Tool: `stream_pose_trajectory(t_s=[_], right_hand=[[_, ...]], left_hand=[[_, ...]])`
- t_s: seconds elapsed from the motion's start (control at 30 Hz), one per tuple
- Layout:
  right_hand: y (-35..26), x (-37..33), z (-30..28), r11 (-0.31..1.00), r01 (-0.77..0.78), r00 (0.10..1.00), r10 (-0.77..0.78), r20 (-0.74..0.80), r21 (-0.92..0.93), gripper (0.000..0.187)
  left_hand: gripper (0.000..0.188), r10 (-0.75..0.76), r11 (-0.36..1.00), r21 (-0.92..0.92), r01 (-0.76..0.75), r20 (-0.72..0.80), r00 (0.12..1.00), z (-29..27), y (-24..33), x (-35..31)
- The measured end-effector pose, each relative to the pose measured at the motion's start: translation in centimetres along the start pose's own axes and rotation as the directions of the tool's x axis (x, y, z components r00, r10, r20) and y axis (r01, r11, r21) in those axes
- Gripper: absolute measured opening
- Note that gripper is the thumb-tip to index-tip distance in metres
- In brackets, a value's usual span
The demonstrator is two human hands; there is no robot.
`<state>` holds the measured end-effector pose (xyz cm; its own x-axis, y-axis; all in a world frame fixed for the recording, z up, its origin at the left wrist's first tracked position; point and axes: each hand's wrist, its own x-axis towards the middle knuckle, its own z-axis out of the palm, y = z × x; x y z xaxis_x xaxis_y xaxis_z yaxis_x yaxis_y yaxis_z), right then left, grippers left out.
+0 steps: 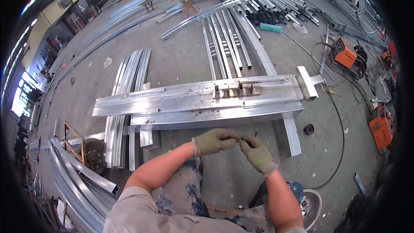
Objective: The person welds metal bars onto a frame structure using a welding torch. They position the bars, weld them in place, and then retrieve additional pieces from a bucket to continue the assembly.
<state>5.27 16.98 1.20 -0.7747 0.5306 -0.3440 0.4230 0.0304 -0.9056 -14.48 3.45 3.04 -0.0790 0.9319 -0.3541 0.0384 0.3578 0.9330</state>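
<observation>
"Now your left hand [213, 141] and right hand [258, 153] meet, fingers curled; how tightly closed, or on what, I can't tell."

"Steady those wrists, keep the fingertips light! Beam [207, 114] just beyond your grip, brackets [240, 88] on top, grey floor [181, 65] around, orange welder [345, 53] far off rightward."

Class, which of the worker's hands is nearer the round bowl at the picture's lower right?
The right. The right hand is above and left of the round bowl in the picture; the left hand is farther left, beyond the right one.
</observation>
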Motion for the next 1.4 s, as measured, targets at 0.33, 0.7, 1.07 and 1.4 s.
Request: stream_pose_trajectory(t_s=[0.33,0.7,1.07,1.4], right_hand=[[3.3,-8.1,-0.4,0.978,0.124,0.984,-0.143,-0.107,-0.166,0.035],[8.5,-8.0,-2.5,0.861,0.125,0.989,-0.146,-0.003,-0.492,0.04],[12.0,-5.5,-2.3,0.931,0.069,0.985,-0.006,0.173,-0.359,0.044],[14.7,-3.6,-3.5,0.876,0.175,0.977,-0.097,0.19,-0.449,0.048]], left_hand=[[0.043,0.075,0.996,0.055,-0.071,-0.075,0.994,9.8,-0.9,-6.0],[0.041,0.122,0.99,-0.057,-0.129,-0.119,0.985,15.5,-0.8,-11.8],[0.041,0.299,0.893,0.439,-0.102,-0.407,0.863,12.8,0.1,-18.5],[0.057,0.086,0.498,0.653,0.57,-0.691,0.718,6.0,1.9,-32.2]])
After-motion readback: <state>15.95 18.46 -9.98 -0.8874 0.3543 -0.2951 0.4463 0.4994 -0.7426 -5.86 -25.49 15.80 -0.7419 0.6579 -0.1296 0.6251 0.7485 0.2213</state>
